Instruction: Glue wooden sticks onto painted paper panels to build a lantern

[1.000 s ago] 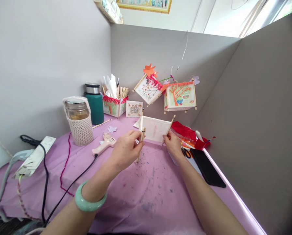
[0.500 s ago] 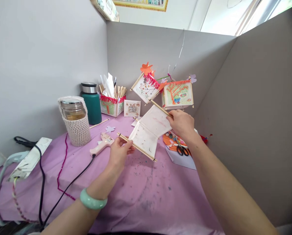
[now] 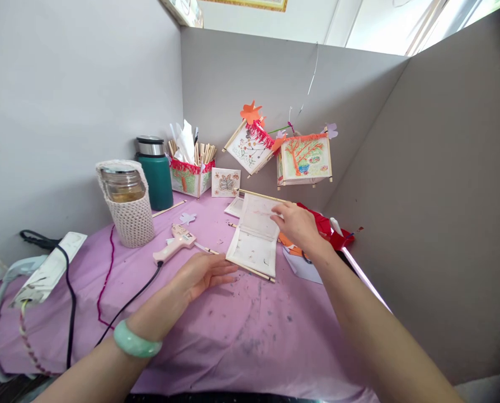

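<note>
A white fabric panel (image 3: pixel 255 251) with a wooden stick along its near and far ends lies on the purple cloth, a fold across its middle. My left hand (image 3: pixel 202 274) is open beside the panel's near left corner, fingers stretched out and a pale green bangle (image 3: pixel 136 338) on the wrist. Over the panel's right side is my right hand (image 3: pixel 296 224), fingers loosely bent and apart, holding nothing; whether its fingertips touch the panel I cannot tell. A pale glue gun (image 3: pixel 177 246) lies to the left of the panel. Scissors are mostly hidden below my right hand.
A jar in a knitted holder (image 3: pixel 130 218), a green flask (image 3: pixel 155 173) and a box of sticks (image 3: pixel 191 178) stand at the back left. Decorated panels (image 3: pixel 303 159) hang from a wire. Cords and a power strip (image 3: pixel 51 271) lie left. Grey partitions enclose the table.
The panel has come down from the air onto the table and flattened. Both hands have released its sticks and opened. My left hand has shifted a little lower left.
</note>
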`<state>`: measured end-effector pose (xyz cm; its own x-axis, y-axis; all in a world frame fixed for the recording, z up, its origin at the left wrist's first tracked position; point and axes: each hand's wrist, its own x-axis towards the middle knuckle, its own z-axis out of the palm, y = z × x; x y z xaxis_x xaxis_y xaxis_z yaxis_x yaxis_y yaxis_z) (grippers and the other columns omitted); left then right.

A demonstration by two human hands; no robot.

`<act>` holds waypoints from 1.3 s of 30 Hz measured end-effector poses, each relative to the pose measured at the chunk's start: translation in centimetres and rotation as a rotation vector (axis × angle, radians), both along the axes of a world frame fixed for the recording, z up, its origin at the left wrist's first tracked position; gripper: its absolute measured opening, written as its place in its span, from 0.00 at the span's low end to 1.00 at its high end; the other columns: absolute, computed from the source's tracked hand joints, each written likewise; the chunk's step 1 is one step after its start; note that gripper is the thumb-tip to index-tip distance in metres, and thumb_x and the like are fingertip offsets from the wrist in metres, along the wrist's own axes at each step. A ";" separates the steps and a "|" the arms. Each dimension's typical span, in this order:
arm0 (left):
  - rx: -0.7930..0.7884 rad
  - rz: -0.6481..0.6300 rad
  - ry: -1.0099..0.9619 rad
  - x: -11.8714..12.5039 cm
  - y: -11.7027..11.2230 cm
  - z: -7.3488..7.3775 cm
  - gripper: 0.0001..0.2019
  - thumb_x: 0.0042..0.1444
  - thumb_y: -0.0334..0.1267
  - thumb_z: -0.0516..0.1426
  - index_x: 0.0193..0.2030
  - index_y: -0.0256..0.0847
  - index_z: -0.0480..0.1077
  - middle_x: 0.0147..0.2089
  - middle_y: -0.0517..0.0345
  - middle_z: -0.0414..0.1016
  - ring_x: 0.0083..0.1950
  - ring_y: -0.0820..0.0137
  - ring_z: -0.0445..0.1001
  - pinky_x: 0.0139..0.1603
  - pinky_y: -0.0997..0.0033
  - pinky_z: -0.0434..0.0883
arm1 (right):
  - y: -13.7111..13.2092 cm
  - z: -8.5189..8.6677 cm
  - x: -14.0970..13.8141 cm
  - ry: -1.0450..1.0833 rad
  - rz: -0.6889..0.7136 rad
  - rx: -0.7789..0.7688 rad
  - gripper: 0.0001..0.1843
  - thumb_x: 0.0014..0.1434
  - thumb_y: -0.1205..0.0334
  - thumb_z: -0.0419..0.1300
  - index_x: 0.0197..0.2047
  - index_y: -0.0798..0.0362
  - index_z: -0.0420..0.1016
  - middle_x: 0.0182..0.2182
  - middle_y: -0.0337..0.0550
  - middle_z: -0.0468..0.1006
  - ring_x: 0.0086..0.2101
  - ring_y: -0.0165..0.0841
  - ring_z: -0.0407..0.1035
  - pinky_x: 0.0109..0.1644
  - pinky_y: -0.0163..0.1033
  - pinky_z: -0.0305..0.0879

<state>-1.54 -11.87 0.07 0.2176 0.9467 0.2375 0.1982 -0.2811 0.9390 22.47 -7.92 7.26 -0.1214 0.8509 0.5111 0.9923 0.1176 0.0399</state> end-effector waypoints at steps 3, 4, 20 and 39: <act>-0.316 -0.161 0.016 -0.8 -0.8 -0.1 0.10 0.53 0.42 0.55 0.33 0.36 0.73 0.31 0.48 0.78 0.28 0.63 0.77 0.22 0.67 0.72 | -2.5 -2.5 0.9 0.140 0.059 -0.147 0.10 0.58 0.59 0.54 0.34 0.48 0.77 0.33 0.39 0.78 0.35 0.33 0.70 0.32 0.35 0.56; -0.332 -0.161 0.073 -0.9 -0.8 -0.1 0.11 0.52 0.42 0.55 0.35 0.37 0.73 0.31 0.49 0.78 0.27 0.64 0.76 0.22 0.68 0.71 | -3.0 -3.5 1.2 0.182 0.051 -0.187 0.10 0.57 0.60 0.54 0.32 0.48 0.77 0.31 0.39 0.78 0.33 0.33 0.70 0.31 0.35 0.55; 0.249 0.170 0.885 1.4 3.6 1.4 0.10 0.51 0.38 0.52 0.33 0.43 0.75 0.34 0.51 0.78 0.38 0.62 0.73 0.35 0.68 0.64 | -4.3 -9.4 2.3 0.380 -0.020 -0.297 0.11 0.57 0.59 0.54 0.32 0.50 0.77 0.32 0.42 0.79 0.32 0.34 0.71 0.35 0.34 0.59; 0.483 0.519 0.757 1.3 5.8 4.9 0.10 0.54 0.40 0.53 0.42 0.43 0.69 0.46 0.54 0.71 0.36 0.67 0.72 0.31 0.69 0.63 | -2.9 -8.5 6.0 0.276 -0.553 -0.294 0.15 0.59 0.57 0.50 0.43 0.51 0.73 0.41 0.50 0.75 0.41 0.41 0.70 0.40 0.40 0.62</act>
